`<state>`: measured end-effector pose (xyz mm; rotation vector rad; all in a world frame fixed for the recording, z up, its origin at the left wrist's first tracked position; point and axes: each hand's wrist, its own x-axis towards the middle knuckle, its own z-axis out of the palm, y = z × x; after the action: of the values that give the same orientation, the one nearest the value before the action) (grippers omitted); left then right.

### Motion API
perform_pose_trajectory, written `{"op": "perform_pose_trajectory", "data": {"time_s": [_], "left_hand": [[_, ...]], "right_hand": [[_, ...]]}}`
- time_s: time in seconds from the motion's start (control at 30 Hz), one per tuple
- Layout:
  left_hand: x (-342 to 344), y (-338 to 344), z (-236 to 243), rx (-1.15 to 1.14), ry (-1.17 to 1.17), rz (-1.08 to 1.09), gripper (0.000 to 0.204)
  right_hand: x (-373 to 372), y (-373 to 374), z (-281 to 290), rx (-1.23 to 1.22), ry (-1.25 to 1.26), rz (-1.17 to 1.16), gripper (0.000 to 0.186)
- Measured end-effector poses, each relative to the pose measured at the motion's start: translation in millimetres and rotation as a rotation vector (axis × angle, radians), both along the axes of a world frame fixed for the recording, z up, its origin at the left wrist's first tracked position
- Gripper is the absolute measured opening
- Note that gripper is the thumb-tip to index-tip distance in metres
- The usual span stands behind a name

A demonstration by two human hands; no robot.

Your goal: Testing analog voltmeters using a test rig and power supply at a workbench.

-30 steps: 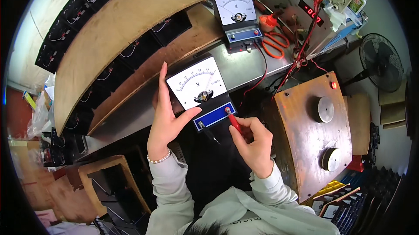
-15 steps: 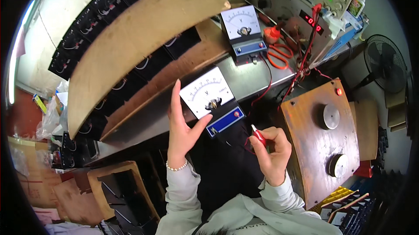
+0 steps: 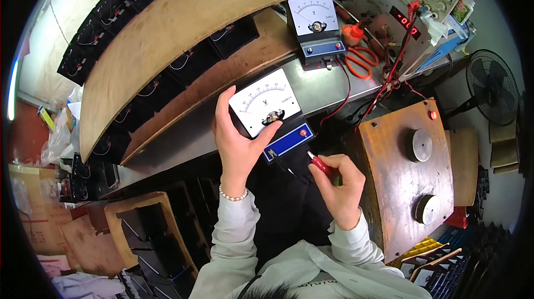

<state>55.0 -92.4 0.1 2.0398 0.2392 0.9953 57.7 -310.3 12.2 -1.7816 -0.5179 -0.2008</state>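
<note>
Left hand (image 3: 236, 143) clasps a white-faced meter (image 3: 266, 104); right hand (image 3: 340, 188), just right of it, pinches a red-handled tool (image 3: 320, 164).

Left hand (image 3: 236, 143) grips a panel meter (image 3: 271, 114) with a smooth matt white dial face, black plastic body and glossy blue plastic base; the right hand (image 3: 340, 188) pinches a screwdriver (image 3: 318, 162) with a shiny red plastic handle. Just right of that grip, a rusty rough metal box (image 3: 389, 188) with dull grey knobs. Behind the meter, a brushed grey metal bench (image 3: 311, 90) and a worn matt curved wooden board (image 3: 167, 38).
</note>
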Motion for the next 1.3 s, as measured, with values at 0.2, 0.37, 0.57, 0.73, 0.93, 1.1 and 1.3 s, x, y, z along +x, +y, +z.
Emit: {"op": "perform_pose_trajectory", "data": {"time_s": [0.2,0.37,0.57,0.73,0.93,1.1,1.3], "left_hand": [[0,-1,1,-0.021,-0.017,-0.014,0.094],[1,-4,2,-0.054,-0.018,-0.031,0.094],[-13,4,23,-0.056,0.100,-0.218,0.097],[-20,2,31,-0.232,0.162,-0.303,0.109],[-18,7,33,-0.309,0.198,-0.347,0.111],[-16,12,43,-0.364,0.256,-0.457,0.110],[-13,18,47,-0.410,0.284,-0.512,0.110]], "right_hand": [[20,-4,5,-0.094,-0.043,-0.029,0.018],[35,1,12,-0.182,-0.095,-0.008,0.019],[41,12,11,-0.317,-0.136,0.020,0.018],[39,14,-4,-0.121,0.084,-0.009,0.021],[31,12,-7,-0.110,0.112,0.035,0.018],[19,14,-11,-0.103,0.113,0.021,0.020],[10,18,-13,-0.062,0.121,0.000,0.021]]}}
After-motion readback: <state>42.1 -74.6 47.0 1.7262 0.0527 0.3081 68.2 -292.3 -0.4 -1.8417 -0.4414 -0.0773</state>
